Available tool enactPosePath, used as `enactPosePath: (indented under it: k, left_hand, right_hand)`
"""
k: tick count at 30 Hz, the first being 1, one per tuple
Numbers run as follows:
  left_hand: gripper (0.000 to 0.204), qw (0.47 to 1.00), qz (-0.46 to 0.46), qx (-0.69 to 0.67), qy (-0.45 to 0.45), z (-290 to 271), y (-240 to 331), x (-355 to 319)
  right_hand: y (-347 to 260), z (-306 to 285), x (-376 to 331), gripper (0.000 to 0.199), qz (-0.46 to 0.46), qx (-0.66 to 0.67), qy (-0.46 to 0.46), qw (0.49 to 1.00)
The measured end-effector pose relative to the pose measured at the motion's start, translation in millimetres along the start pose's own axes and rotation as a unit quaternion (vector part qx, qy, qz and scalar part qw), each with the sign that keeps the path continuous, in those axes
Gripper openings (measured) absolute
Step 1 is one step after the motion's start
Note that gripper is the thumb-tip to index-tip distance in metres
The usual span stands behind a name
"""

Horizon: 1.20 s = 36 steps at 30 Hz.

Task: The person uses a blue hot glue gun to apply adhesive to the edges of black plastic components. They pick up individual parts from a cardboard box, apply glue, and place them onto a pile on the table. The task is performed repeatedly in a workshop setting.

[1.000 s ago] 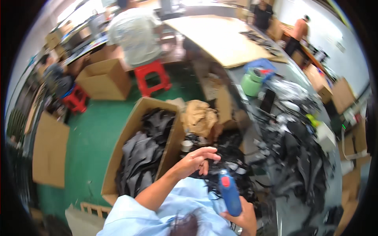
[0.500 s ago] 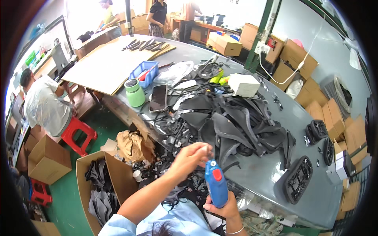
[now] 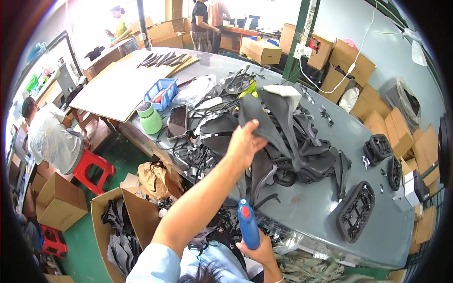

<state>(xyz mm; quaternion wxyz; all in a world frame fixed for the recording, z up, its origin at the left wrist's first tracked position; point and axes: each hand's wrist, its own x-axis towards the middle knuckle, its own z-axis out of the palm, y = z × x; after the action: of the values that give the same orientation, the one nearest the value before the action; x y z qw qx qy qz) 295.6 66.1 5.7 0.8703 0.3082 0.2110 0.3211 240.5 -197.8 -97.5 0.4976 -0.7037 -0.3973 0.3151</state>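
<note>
Over the near edge of the bench (image 3: 302, 212), the left hand (image 3: 244, 144) is stretched out and pinching the upper edge of a dark pad (image 3: 278, 127), fingers and thumb pressed together on it, lifting it off the black heap (image 3: 302, 151) that fills the bench's middle. The pad hangs upright from that grip, its lower part touching the heap. The right hand (image 3: 258, 251) is low, just off the bench's near edge, fingers wrapped round a blue glue gun (image 3: 248, 229) held upright with its red cap on top.

The step in hand looks like picking one piece out of the pile. Next, I judge, the pad must come clear of the straps tangled beneath it and be brought back toward the gun; a snagged strap could drag other pieces along.

Toward the far left corner stand a green cup (image 3: 150, 118), a phone (image 3: 178, 121) just beside it and a blue tray (image 3: 162, 91). Black frames (image 3: 356, 212) lie near the right edge.
</note>
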Motion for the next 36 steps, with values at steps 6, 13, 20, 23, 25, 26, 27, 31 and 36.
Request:
enactPosePath:
  k: [6,13,20,23,25,26,27,31,36]
  left_hand:
    - [0.027,0.975,0.22,0.01,0.032,-12.5,88.3,-38.5]
    - [0.03,0.961,0.251,-0.083,0.082,-92.9,132.0,-128.5]
    - [0.033,0.961,0.195,-0.127,0.152,-160.2,100.8,-178.1]
    - [0.033,0.965,0.152,-0.143,0.156,-177.6,88.7,-193.9]
    - [0.032,0.966,0.132,-0.144,0.168,-184.5,82.6,-203.4]
    - [0.033,0.966,0.123,-0.131,0.185,-187.9,77.9,-208.6]
    - [0.033,0.966,0.113,-0.118,0.201,-189.6,75.9,-212.0]
    - [0.039,0.98,0.089,-0.056,0.167,-178.1,67.8,-222.0]
    - [0.039,0.985,0.107,-0.034,0.134,-152.4,63.7,-228.5]
  right_hand:
    - [3.2,17.7,26.4,0.044,-0.034,-0.025,-0.013,0.999]
    - [-9.2,15.3,55.0,0.048,-0.048,-0.124,0.053,0.99]
    - [-34.1,-6.8,109.2,0.047,-0.04,0.077,0.133,0.987]
    - [-45.0,-16.0,129.3,0.046,-0.058,0.176,0.169,0.968]
    - [-38.3,-24.8,137.4,0.046,-0.05,0.153,0.158,0.974]
    - [-43.0,-21.3,133.6,0.046,-0.05,0.157,0.148,0.975]
    - [-49.2,-18.0,125.2,0.045,-0.051,0.16,0.139,0.976]
    - [-60.9,5.5,97.5,0.033,-0.041,0.135,0.146,0.979]
    - [-69.0,32.7,61.6,0.031,-0.018,0.001,0.011,1.0]
